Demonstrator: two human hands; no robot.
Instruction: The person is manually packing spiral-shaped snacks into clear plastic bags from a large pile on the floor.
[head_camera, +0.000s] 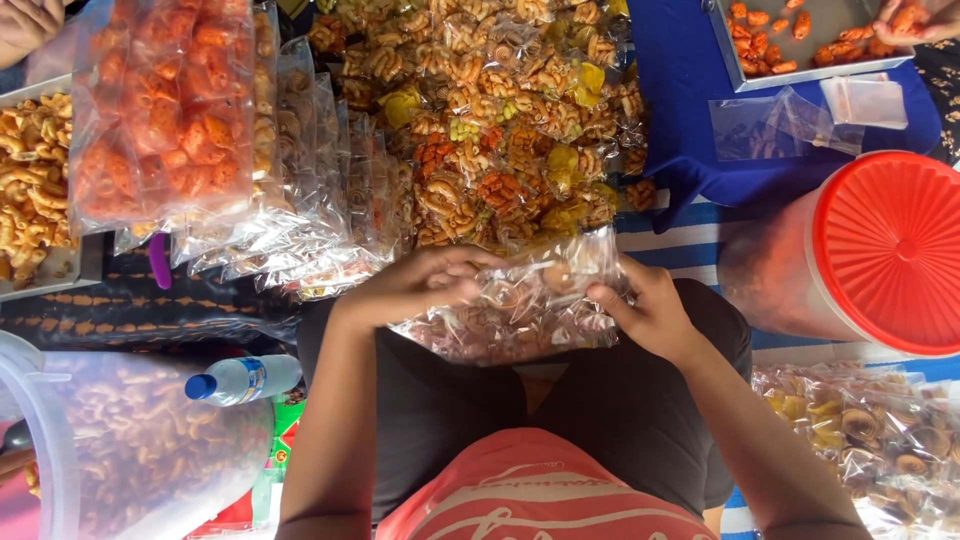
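Both arms come up from the bottom of the view and bend in toward the middle. The arms are bare. The left hand (425, 285) is on the left side, with its palm turned down. Its fingers (470, 272) are curled and pinched together, pointing to the right. The right hand (650, 310) is on the right side, a little lower. Its thumb sticks out to the left and its other fingers are tucked under, so they are hard to see. The two hands are near each other but do not touch.
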